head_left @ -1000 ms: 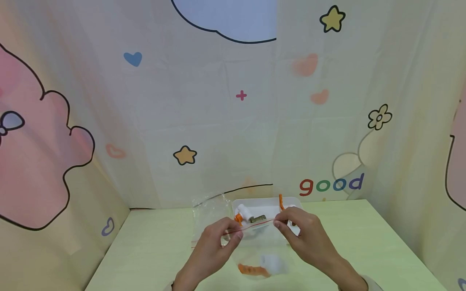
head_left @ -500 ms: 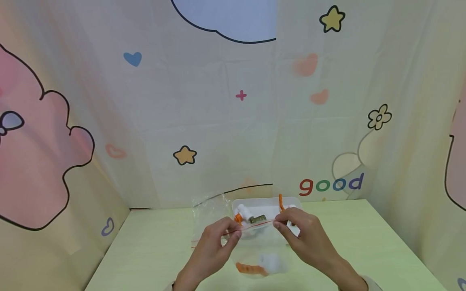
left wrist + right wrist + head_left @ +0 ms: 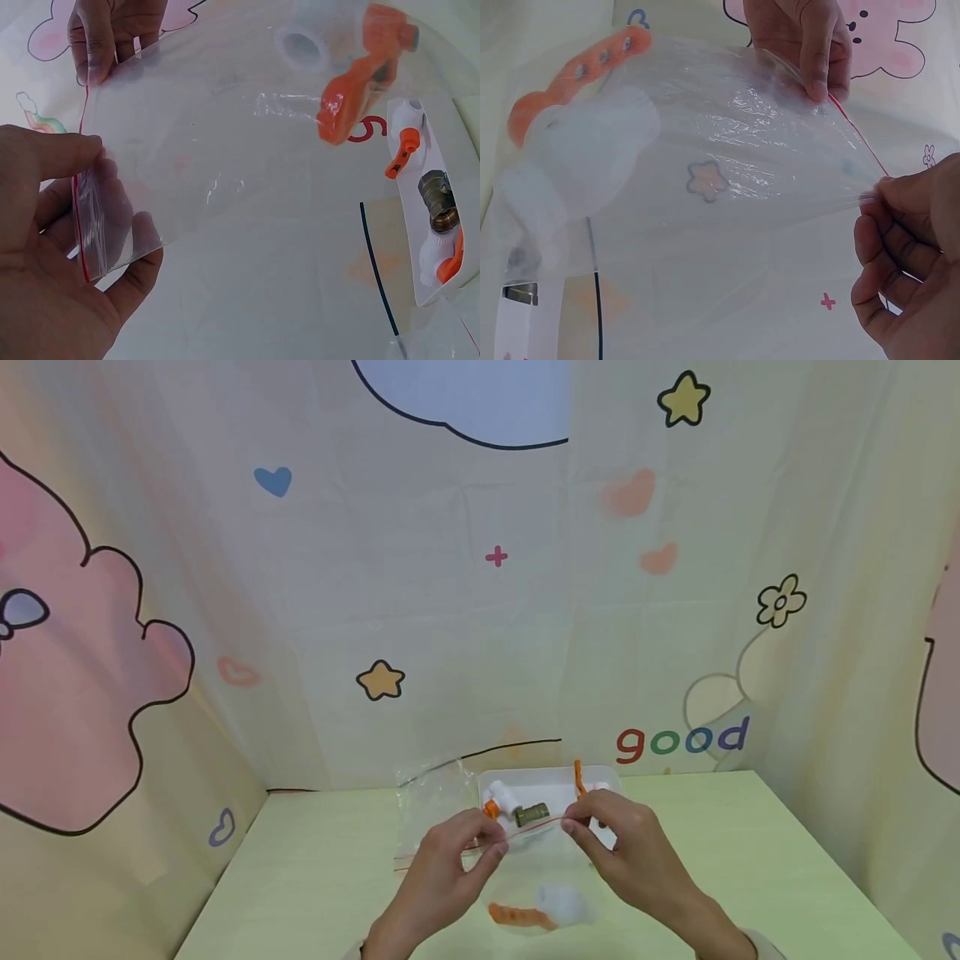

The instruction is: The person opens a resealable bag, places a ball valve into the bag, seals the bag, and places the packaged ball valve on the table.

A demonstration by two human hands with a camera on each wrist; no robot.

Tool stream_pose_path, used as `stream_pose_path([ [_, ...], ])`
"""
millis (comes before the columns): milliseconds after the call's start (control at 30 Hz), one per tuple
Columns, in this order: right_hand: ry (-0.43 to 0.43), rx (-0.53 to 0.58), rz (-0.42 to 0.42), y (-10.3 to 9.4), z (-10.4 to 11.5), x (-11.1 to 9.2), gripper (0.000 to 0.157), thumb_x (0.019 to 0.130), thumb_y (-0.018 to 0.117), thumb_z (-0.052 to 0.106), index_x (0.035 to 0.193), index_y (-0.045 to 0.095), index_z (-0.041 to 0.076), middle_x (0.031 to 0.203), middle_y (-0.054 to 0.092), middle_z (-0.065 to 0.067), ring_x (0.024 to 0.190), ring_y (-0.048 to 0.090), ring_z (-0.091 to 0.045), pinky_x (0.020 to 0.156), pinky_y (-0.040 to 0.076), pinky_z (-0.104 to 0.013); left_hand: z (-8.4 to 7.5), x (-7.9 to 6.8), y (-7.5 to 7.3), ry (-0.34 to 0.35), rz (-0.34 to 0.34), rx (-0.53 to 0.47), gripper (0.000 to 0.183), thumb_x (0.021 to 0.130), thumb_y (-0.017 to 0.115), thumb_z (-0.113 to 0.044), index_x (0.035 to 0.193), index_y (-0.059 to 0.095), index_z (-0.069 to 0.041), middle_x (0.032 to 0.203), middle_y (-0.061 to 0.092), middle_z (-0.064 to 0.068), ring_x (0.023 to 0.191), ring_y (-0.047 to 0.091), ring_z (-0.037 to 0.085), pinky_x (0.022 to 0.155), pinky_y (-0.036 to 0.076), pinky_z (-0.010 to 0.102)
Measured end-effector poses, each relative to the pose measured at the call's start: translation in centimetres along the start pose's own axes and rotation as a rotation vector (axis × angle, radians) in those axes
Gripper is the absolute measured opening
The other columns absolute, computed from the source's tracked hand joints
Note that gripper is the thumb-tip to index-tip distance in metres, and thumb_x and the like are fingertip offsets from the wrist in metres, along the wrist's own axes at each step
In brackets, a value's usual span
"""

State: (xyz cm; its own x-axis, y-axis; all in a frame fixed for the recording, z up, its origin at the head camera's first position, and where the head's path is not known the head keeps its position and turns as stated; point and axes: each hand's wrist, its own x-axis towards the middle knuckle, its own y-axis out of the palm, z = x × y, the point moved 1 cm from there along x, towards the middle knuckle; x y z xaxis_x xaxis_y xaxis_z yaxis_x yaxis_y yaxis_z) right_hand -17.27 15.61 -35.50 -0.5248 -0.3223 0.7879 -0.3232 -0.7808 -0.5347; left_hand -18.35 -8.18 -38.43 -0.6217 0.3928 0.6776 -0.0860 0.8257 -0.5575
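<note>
Both my hands hold a clear zip bag [image 3: 187, 157] by its red-lined top edge, and the bag hangs between them. My left hand [image 3: 450, 868] pinches the edge between thumb and fingers, with some fingers behind the film in the left wrist view. At the bag's other end, my right hand [image 3: 637, 852] pinches the same red strip. Low in the bag lies a white plastic valve [image 3: 592, 150] with an orange handle [image 3: 345, 105]. The head view shows this valve blurred through the film, below the hands.
Behind the hands stands a white tray [image 3: 536, 772] holding a brass fitting [image 3: 532, 814] and white valves [image 3: 504, 795] with orange handles. Another clear zip bag [image 3: 431, 810] lies left of the tray. A printed curtain [image 3: 450, 610] closes off the table's back.
My left thumb and fingertips have shifted slightly right along the red strip, towards the right hand. The right hand stays almost still, and the bagged valve sways a little.
</note>
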Motion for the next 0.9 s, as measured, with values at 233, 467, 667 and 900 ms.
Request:
stream_pose_path([
  [233,0.014,-0.010,-0.006,-0.10,0.03,0.02,0.013,0.087,0.073,0.010,0.091,0.068,0.021,0.084,0.065,0.014,0.076,0.055,-0.001,0.069,0.044,-0.010,0.11,-0.24,-0.27,-0.041,0.004,-0.010,0.004,0.094,0.066,-0.019,0.092,0.064,-0.018,0.089,0.064,-0.012,0.085,0.063,0.001,0.078,0.055,0.023],
  [467,-0.026,0.004,-0.037,-0.26,-0.05,0.12,0.018,0.084,0.074,0.003,0.090,0.068,0.019,0.084,0.065,0.011,0.075,0.055,-0.003,0.070,0.044,-0.011,0.45,-0.53,-0.60,-0.072,0.002,-0.018,0.009,0.092,0.067,-0.015,0.091,0.063,-0.023,0.089,0.062,-0.015,0.085,0.060,0.000,0.078,0.054,0.024],
  [667,-0.030,0.004,-0.045,-0.21,-0.18,0.02,0.022,0.082,0.075,0.002,0.090,0.067,0.020,0.083,0.064,0.011,0.075,0.055,-0.003,0.070,0.043,-0.012,0.53,-0.51,-0.55,-0.055,0.005,-0.015,0.014,0.090,0.069,-0.011,0.089,0.062,-0.022,0.086,0.061,-0.014,0.082,0.058,0.000,0.075,0.054,0.025],
  [900,-0.011,0.000,-0.032,-0.18,-0.22,-0.04,0.016,0.085,0.074,0.005,0.090,0.068,0.020,0.084,0.065,0.012,0.076,0.055,-0.003,0.069,0.043,-0.011,0.72,-0.49,-0.42,0.002,-0.023,0.018,0.010,0.092,0.068,-0.011,0.089,0.062,-0.019,0.085,0.060,-0.012,0.081,0.058,0.000,0.074,0.053,0.024],
])
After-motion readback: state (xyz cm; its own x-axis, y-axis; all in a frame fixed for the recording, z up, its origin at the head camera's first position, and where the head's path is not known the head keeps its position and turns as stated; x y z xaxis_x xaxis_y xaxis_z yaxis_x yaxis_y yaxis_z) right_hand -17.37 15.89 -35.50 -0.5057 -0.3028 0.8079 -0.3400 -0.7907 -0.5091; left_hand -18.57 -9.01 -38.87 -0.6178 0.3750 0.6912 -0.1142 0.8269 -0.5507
